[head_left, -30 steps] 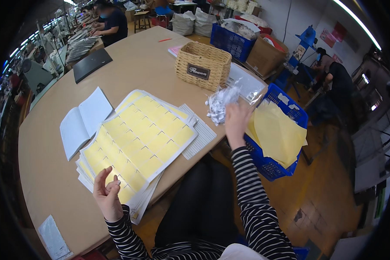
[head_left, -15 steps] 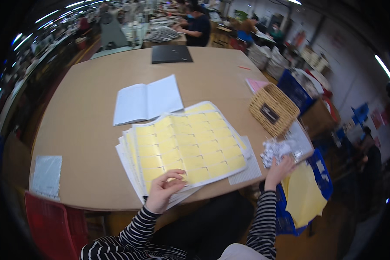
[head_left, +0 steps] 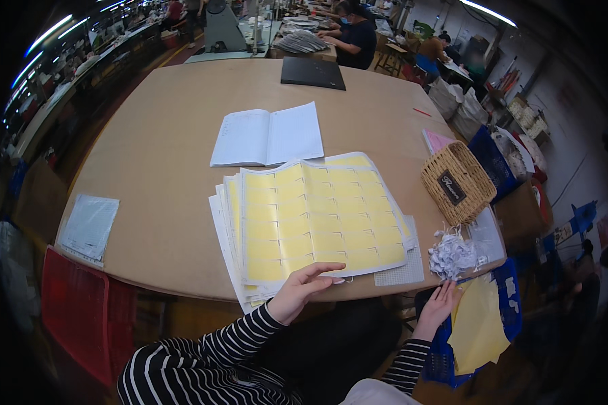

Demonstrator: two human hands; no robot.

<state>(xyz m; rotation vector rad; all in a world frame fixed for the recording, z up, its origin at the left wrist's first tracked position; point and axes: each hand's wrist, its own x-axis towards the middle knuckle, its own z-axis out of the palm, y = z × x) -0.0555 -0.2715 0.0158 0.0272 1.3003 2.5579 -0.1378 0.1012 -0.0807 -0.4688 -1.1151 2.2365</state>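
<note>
A stack of yellow sheets point(head_left: 324, 223) printed with a grid of small corner marks lies on the brown table before me. My left hand point(head_left: 302, 289) hovers at the near edge of the stack, its fingers stretched out and the thumb apart. A thin white scrap point(head_left: 348, 279) shows by its fingertips; whether it touches them I cannot tell. My right hand point(head_left: 438, 308) is open, palm partly turned up, just off the table's near edge. Its fingertips are close to a heap of white paper scraps point(head_left: 452, 254), and I see nothing held in it.
Behind the sheets lies an open notebook point(head_left: 269, 137); a black folder point(head_left: 312, 73) is farther back. A wicker basket point(head_left: 458, 182) stands tilted behind the scraps. Below the right corner, a blue crate point(head_left: 440, 354) holds yellow paper point(head_left: 478, 324). A red chair point(head_left: 81, 314) stands front left.
My right hand has drawn back toward me from the scrap heap. My left hand has shifted a little right along the stack's edge, its fingers straighter. The whole view has swung left.
</note>
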